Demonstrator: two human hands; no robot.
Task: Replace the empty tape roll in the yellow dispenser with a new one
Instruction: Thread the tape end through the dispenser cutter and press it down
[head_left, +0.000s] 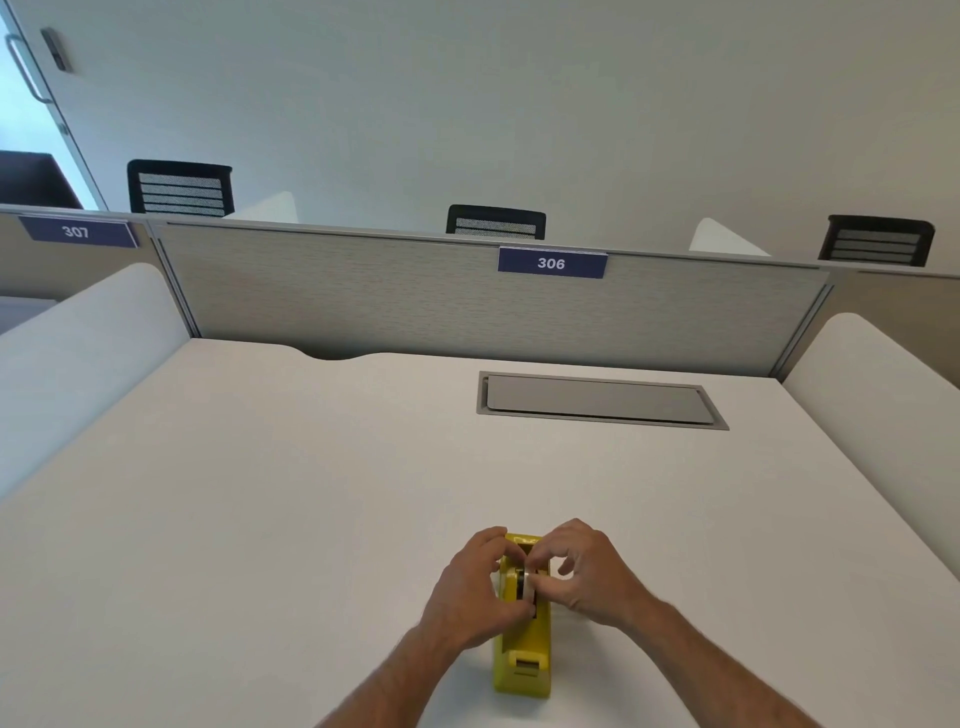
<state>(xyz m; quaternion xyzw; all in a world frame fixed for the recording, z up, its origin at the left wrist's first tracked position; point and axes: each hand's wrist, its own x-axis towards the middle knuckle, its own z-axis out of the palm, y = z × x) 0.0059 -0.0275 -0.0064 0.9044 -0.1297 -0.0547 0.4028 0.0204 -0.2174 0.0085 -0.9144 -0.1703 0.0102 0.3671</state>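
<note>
The yellow tape dispenser (524, 654) stands on the white desk (311, 519) near its front edge, its cutter end toward me. A tape roll (529, 584) with a dark hub sits in the dispenser's slot, largely covered by fingers. My left hand (475, 587) grips the roll and the dispenser's left side. My right hand (584, 571) pinches the roll from the right with thumb and forefinger. I cannot tell whether the roll is empty or full. No other roll is visible.
A grey cable hatch (597, 400) is set flush in the desk at the back right. A fabric partition (415, 296) with a "306" label closes off the far edge. White side dividers (78, 353) flank the desk. Black chairs stand beyond the partition.
</note>
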